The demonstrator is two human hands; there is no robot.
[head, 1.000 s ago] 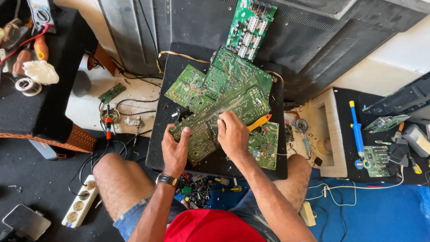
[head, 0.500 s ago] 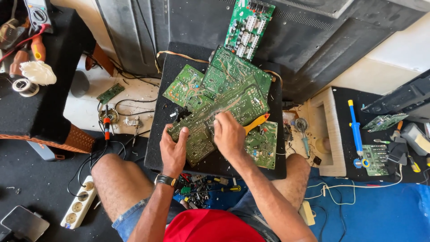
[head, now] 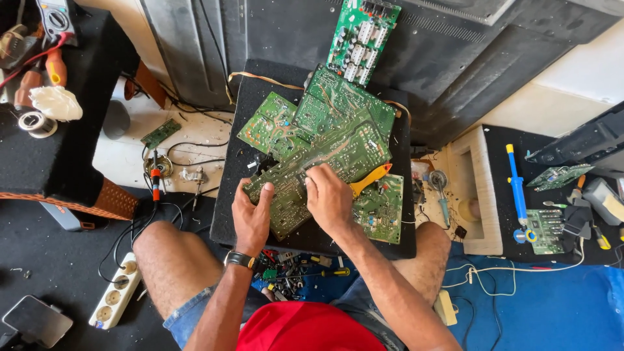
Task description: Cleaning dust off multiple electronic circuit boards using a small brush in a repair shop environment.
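A large green circuit board (head: 338, 156) lies tilted on a black pad (head: 227, 195) across my knees, on top of several other green boards (head: 270, 120). My left hand (head: 252, 214) grips the near left edge of the large board, thumb on top. My right hand (head: 328, 198) rests on the board's middle with its fingers curled at the surface. A yellow tool handle (head: 372, 180) sticks out to the right from under this hand. What the fingertips pinch is hidden.
A soldering iron (head: 155, 175) and a small board (head: 160, 133) lie on the floor to the left, with a power strip (head: 117, 299) nearer me. A blue desoldering pump (head: 517, 188) and more boards (head: 543, 231) lie at right. Loose tools (head: 305, 273) sit between my legs.
My right hand has slid slightly left over the large board. My left hand has kept its hold on the board's edge.
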